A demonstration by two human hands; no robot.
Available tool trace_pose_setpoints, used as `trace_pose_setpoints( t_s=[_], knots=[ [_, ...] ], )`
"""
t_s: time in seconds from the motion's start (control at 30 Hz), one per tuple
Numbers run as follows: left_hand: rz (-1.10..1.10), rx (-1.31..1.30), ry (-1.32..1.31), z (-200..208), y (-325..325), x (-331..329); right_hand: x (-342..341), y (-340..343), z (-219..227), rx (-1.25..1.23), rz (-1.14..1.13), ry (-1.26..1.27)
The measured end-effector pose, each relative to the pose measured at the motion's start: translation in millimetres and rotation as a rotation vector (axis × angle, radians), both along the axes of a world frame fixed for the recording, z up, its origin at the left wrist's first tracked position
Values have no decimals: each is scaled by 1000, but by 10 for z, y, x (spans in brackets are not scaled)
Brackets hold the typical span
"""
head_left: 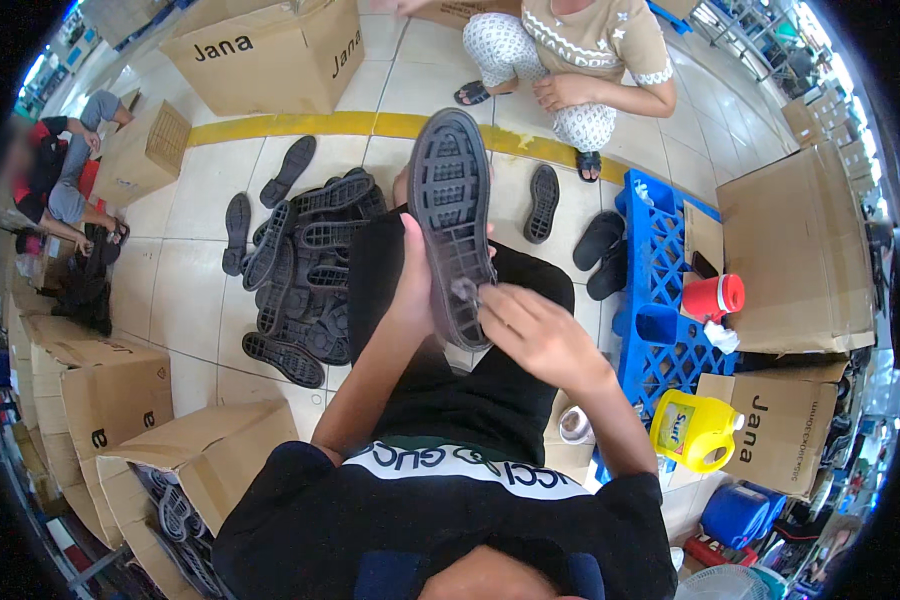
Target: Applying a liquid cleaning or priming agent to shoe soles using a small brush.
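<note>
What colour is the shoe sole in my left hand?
The shoe sole is very dark grey, best seen in the head view.

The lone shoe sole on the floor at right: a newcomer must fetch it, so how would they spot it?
Find the blue pallet on the right, then the black slippers beside it. The dark shoe sole lies on the floor tiles left of those slippers, short of the yellow stripe. It lies alone, unlike the heaped soles on the left.

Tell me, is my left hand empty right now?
No, your left hand holds a black shoe sole by its left edge, with the gridded side facing the camera.
</note>
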State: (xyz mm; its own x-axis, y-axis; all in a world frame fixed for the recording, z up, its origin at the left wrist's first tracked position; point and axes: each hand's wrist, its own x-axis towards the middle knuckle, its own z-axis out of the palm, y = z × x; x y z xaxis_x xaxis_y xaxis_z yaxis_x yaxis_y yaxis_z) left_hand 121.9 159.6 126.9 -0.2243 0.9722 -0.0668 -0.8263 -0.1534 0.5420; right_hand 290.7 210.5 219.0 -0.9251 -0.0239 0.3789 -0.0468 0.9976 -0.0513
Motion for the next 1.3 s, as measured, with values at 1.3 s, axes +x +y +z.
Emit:
trace_pose_setpoints(
  t_s=[1.3],
  knots=[
    [-53, -686, 68, -1977, 2231, -73, 1144, -579, -2198, -2124, -649, 1164]
  ],
)
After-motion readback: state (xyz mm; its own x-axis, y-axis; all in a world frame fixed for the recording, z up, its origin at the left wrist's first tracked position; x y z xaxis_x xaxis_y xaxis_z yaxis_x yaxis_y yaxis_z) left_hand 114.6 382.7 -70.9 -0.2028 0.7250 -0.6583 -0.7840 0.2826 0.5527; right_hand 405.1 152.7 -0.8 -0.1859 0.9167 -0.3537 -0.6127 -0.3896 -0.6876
